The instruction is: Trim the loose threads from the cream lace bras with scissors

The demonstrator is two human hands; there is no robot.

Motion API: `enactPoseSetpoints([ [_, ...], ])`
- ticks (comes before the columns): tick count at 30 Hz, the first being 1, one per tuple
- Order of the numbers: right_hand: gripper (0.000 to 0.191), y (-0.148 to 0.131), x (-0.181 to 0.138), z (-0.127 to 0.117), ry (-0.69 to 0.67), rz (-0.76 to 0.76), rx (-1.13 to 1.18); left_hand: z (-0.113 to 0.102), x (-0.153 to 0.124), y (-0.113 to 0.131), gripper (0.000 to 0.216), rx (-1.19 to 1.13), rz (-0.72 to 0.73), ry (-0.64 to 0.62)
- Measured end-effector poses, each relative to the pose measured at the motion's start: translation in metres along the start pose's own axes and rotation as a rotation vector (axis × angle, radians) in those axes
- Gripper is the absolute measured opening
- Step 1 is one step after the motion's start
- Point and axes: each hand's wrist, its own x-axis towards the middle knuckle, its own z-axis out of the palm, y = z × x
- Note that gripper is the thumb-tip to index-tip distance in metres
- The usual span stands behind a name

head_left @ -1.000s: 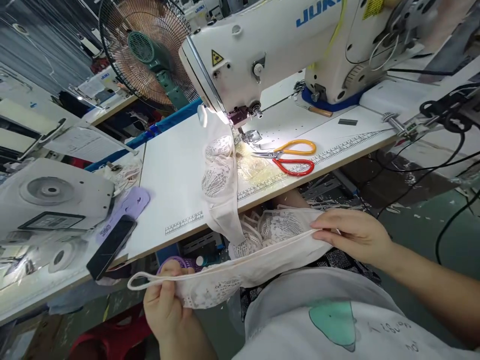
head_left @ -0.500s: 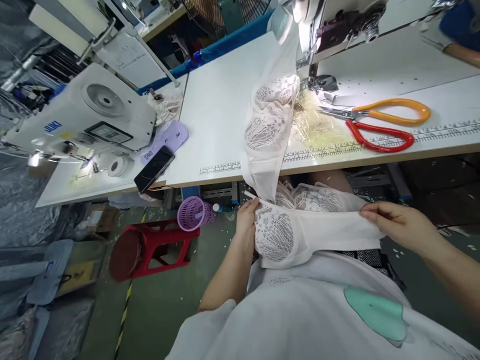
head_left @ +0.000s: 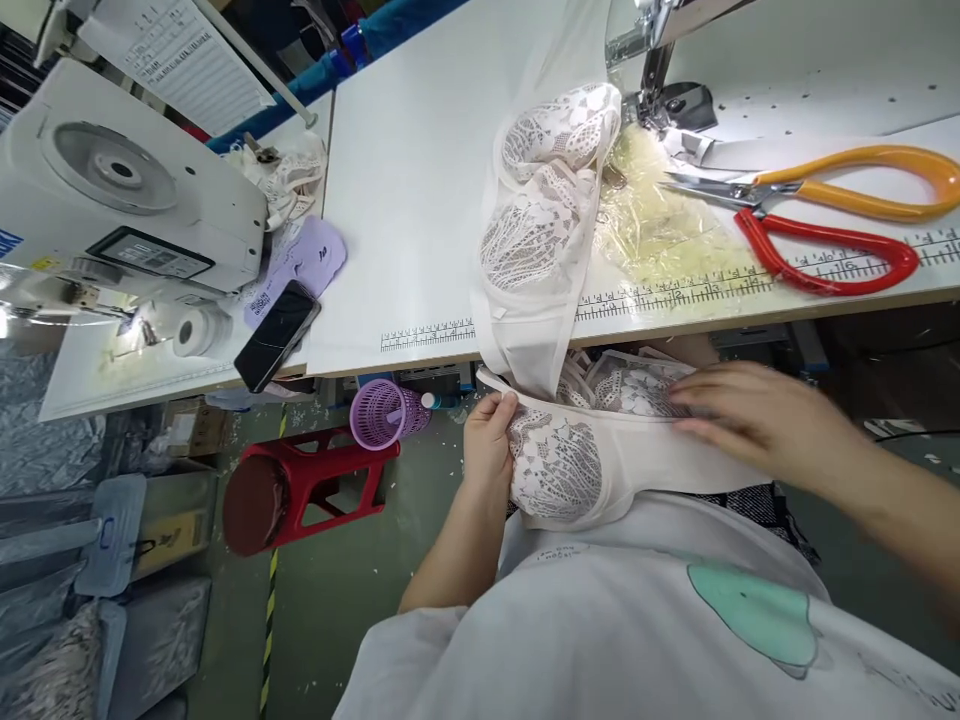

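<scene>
Seen from my remote post, a white sewing machine (head_left: 217,225) stands at far left on the counter (head_left: 409,200), with a black phone (head_left: 277,335) lying just beside it, partly over a purple card (head_left: 319,255). Below, a red stool (head_left: 300,490) stands on the green floor, and a purple basket (head_left: 379,415) sits near it. At center, I see the left grip (head_left: 489,440) closed, thumb and fingers clamping the end of a white lace bra (head_left: 559,465) spread above the lap, below the counter's front edge. Another lace bra (head_left: 536,215) drapes over that edge, its upper part near a presser foot (head_left: 656,95). The right grip (head_left: 757,415) lies at the held bra's upper edge, fingers extended and blurred; I cannot tell whether it pinches the fabric. At far right, scissors (head_left: 761,192) with orange and red handles rest on the counter, blades over yellowish film (head_left: 660,225).
</scene>
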Motion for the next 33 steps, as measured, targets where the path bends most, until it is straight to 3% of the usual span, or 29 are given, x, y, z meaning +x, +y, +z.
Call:
enactPoseSetpoints([
  [2, 0.031, -0.017, 0.023, 0.018, -0.074, -0.084, 0.081, 0.002, -0.001, 0.002, 0.037, -0.004, 0.015, -0.016],
  [5, 0.040, -0.030, 0.048, 0.041, -0.203, -0.055, 0.131, 0.002, -0.003, 0.004, 0.039, -0.008, 0.041, -0.032],
  [8, 0.020, -0.034, 0.056, 0.050, -0.240, -0.034, 0.140, -0.002, -0.006, 0.004, 0.036, 0.016, 0.103, -0.061],
  [11, 0.011, -0.036, 0.052, 0.047, -0.236, -0.042, 0.138, -0.006, -0.009, 0.005, 0.032, 0.041, 0.177, -0.109],
  [25, 0.038, -0.061, 0.038, 0.026, -0.081, -0.240, 0.043, -0.009, -0.020, 0.027, 0.018, 0.136, 0.457, -0.313],
  [33, 0.035, -0.058, 0.020, 0.028, -0.052, -0.234, 0.095, -0.012, -0.021, 0.022, 0.022, 0.208, 0.494, -0.366],
])
